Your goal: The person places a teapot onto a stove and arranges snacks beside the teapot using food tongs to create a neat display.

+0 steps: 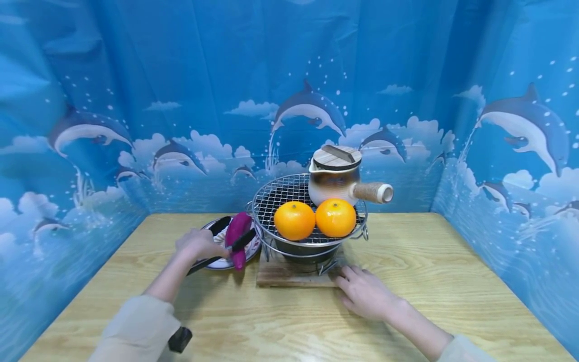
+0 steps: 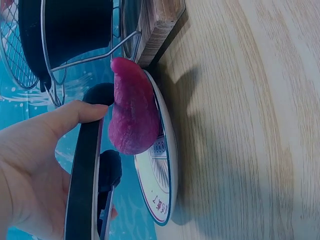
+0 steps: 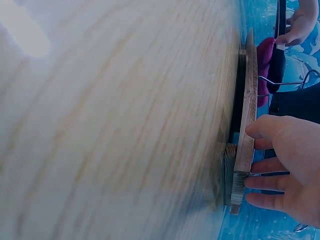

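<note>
My left hand (image 1: 201, 246) holds a pair of black tongs (image 2: 82, 175). Their dark tips are spread on either side of a purple sweet potato (image 1: 237, 236); whether they touch it I cannot tell. The sweet potato lies on a patterned plate (image 2: 167, 200), left of the grill. My right hand (image 1: 366, 294) rests at the right front corner of a wooden board (image 3: 246, 115), thumb and fairly straight fingers against its edge. On that board stands a small black stove with a round wire grill rack (image 1: 280, 188).
Two oranges (image 1: 295, 221) sit side by side on the rack's front. Behind them stands a lidded clay pot (image 1: 327, 186), its wrapped handle pointing right past the rim. A dolphin-print curtain (image 1: 217, 75) encloses the back and sides of the wooden table (image 1: 253, 322).
</note>
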Motion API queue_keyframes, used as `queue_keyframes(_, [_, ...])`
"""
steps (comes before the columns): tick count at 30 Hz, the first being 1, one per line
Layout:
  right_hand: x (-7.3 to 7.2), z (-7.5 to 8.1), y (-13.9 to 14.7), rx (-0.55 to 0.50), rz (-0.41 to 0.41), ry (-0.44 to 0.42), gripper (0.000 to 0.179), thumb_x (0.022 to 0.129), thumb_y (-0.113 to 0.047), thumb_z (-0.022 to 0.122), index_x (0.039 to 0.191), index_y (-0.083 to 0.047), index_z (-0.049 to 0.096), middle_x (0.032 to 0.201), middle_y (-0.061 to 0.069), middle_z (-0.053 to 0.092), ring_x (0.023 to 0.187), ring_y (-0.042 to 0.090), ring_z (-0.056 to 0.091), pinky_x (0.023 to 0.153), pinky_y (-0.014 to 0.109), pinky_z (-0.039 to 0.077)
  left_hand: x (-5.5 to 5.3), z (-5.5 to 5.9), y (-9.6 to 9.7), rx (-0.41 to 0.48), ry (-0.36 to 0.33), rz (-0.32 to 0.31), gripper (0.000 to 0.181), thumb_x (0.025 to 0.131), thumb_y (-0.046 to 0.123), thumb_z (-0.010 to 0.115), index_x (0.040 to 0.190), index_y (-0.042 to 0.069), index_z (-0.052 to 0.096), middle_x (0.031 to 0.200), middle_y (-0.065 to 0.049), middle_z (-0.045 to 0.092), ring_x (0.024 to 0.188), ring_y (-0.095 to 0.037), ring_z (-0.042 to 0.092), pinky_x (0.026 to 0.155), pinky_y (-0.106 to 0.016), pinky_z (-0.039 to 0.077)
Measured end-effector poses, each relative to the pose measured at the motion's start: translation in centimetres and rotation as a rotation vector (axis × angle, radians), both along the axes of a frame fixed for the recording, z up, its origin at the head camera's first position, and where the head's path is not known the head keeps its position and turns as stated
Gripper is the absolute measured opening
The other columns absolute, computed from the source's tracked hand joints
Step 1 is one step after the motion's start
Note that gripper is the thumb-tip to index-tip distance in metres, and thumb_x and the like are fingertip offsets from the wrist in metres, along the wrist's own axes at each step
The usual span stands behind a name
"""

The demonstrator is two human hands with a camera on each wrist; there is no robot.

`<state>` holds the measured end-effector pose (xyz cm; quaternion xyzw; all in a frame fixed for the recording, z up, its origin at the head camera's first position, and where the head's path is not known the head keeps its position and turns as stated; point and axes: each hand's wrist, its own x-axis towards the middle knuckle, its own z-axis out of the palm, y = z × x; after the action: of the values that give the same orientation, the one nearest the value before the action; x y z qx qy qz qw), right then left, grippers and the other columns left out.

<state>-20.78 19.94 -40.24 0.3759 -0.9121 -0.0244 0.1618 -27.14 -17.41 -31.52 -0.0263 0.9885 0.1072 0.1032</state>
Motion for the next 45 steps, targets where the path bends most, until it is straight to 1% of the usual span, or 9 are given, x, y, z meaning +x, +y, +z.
queue_keyframes(6, [-0.1,0.0,0.0,-0.015,0.0,0.025,0.033,0.079,-0.022,0.068,0.108,-0.006,0.064,0.106,0.01,0.058,0.093,0.025,0.057,0.077,0.039,0.051,-0.3,0.1,0.3,-0.002,-0.003,0.016,0.061,0.064,0.053,0.073,0.094,0.001,0.062,0.092,-0.015,0.058,0.081,-0.027,0.052,0.064,-0.037,0.042])
queue_keyframes(10, [-0.1,0.2,-0.1,-0.019,0.008,0.04,0.033,0.078,-0.02,0.068,0.107,-0.006,0.064,0.104,0.01,0.058,0.091,0.025,0.057,0.075,0.039,0.051,-0.6,0.2,0.5,0.008,-0.037,0.027,0.067,0.063,0.052,0.073,0.103,0.0,0.061,0.1,-0.018,0.058,0.087,-0.03,0.053,0.069,-0.042,0.043])
queue_keyframes(15, [-0.1,0.3,-0.1,-0.013,0.015,0.038,0.035,0.077,-0.019,0.068,0.108,-0.004,0.063,0.104,0.011,0.058,0.091,0.026,0.057,0.075,0.04,0.051,-1.0,0.5,0.7,0.022,-0.086,0.046,0.061,0.063,0.052,0.074,0.097,0.003,0.061,0.096,-0.013,0.059,0.085,-0.027,0.053,0.073,-0.043,0.042])
queue_keyframes(17, [-0.1,0.2,-0.1,-0.015,0.017,0.037,0.036,0.077,-0.019,0.069,0.11,-0.004,0.063,0.105,0.011,0.058,0.091,0.026,0.057,0.075,0.04,0.051,-1.1,0.6,0.7,0.021,-0.094,0.05,0.058,0.063,0.052,0.074,0.094,0.003,0.061,0.093,-0.012,0.059,0.084,-0.027,0.053,0.073,-0.043,0.042])
queue_keyframes(19, [-0.1,0.2,-0.2,-0.017,0.016,0.036,0.037,0.078,-0.02,0.068,0.111,-0.005,0.063,0.105,0.011,0.058,0.092,0.026,0.057,0.075,0.04,0.051,-1.2,0.7,0.7,0.017,-0.097,0.054,0.059,0.065,0.051,0.073,0.095,0.003,0.06,0.093,-0.012,0.059,0.084,-0.027,0.053,0.074,-0.043,0.042])
queue_keyframes(23, [0.0,0.1,-0.2,-0.021,0.022,0.035,0.038,0.078,-0.02,0.068,0.112,-0.005,0.063,0.105,0.011,0.058,0.092,0.026,0.057,0.075,0.04,0.051,-1.2,0.6,0.7,0.007,-0.094,0.069,0.059,0.067,0.05,0.072,0.099,0.001,0.06,0.092,-0.013,0.058,0.083,-0.027,0.053,0.073,-0.042,0.042])
queue_keyframes(28, [0.0,0.0,-0.2,-0.03,0.029,0.04,0.039,0.077,-0.019,0.069,0.112,-0.004,0.062,0.105,0.011,0.058,0.091,0.026,0.057,0.074,0.04,0.051,-1.2,0.3,0.9,-0.012,-0.084,0.098,0.053,0.067,0.048,0.073,0.095,0.005,0.06,0.088,-0.011,0.057,0.08,-0.025,0.053,0.069,-0.037,0.042])
queue_keyframes(34, [0.0,0.0,-0.1,-0.026,0.018,0.038,0.037,0.078,-0.021,0.068,0.111,-0.005,0.063,0.103,0.01,0.058,0.09,0.025,0.057,0.073,0.039,0.051,-1.1,0.2,1.0,-0.06,-0.062,0.103,0.052,0.07,0.046,0.071,0.098,0.004,0.061,0.09,-0.014,0.056,0.081,-0.026,0.052,0.068,-0.037,0.043])
queue_keyframes(45, [-0.1,-0.2,0.0,-0.031,0.007,0.028,0.033,0.078,-0.021,0.068,0.108,-0.007,0.064,0.1,0.007,0.057,0.089,0.024,0.056,0.073,0.038,0.051,-1.3,-0.1,1.4,-0.088,-0.061,0.12,0.049,0.071,0.046,0.069,0.097,0.005,0.062,0.09,-0.015,0.055,0.08,-0.025,0.052,0.065,-0.037,0.042])
